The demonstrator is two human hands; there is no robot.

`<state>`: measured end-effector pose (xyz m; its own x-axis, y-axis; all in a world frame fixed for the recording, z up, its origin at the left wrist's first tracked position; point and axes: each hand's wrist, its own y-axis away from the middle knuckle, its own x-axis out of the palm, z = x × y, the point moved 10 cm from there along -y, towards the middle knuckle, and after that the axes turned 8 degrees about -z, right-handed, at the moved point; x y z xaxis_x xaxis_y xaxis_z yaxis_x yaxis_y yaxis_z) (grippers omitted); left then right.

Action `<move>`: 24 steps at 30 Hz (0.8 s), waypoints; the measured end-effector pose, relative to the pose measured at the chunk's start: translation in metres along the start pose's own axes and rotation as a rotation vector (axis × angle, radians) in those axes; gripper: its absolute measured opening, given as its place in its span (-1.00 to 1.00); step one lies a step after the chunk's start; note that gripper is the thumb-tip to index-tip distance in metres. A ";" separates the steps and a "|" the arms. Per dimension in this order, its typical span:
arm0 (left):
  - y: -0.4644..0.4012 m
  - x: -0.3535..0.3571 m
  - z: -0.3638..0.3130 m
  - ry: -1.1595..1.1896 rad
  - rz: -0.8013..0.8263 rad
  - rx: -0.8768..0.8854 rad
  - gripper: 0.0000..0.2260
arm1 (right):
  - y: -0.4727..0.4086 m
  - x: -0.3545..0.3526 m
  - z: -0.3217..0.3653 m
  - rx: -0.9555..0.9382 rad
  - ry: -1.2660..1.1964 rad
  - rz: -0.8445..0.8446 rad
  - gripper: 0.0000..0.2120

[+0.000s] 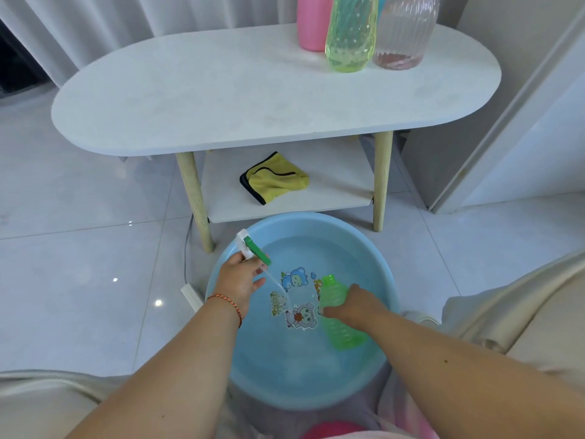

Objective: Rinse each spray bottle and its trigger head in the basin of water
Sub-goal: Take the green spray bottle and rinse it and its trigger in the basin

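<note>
Green plastic spray bottle [335, 315], uncapped, lies tilted in the water of the blue basin [376, 369], gripped around its middle by the right hand [354, 307]. Left hand [240, 278] holds the green-and-white trigger head [251, 247] above the basin's far-left rim, its dip tube slanting down to the water. Behind on the white desk [221, 96] stand three more bottles [351, 33].

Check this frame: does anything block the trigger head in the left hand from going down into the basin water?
Nothing visible does. The left hand holds the trigger head over the basin rim, open water below; the green bottle sits rightward.
</note>
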<state>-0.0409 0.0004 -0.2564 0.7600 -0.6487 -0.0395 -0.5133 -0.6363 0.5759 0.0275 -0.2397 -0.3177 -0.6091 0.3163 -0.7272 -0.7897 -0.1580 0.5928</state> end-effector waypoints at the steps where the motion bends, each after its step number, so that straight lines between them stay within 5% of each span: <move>1: -0.002 0.001 0.009 -0.028 0.006 -0.022 -0.88 | -0.002 0.001 -0.002 0.016 0.018 -0.009 -0.18; 8: -0.011 0.004 0.036 -0.161 0.034 -0.069 -0.86 | -0.013 0.007 -0.014 0.099 0.035 -0.073 -0.19; 16: -0.016 0.007 0.054 -0.214 0.046 -0.127 -0.92 | -0.021 0.029 -0.018 0.235 -0.176 0.047 -0.15; 24: -0.021 0.005 0.065 -0.253 0.048 -0.155 -0.94 | -0.024 0.049 -0.016 0.190 0.097 0.162 -0.04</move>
<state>-0.0521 -0.0168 -0.3221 0.6024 -0.7727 -0.2001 -0.4644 -0.5433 0.6994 0.0155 -0.2351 -0.3732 -0.7381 0.2087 -0.6416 -0.6588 -0.0177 0.7521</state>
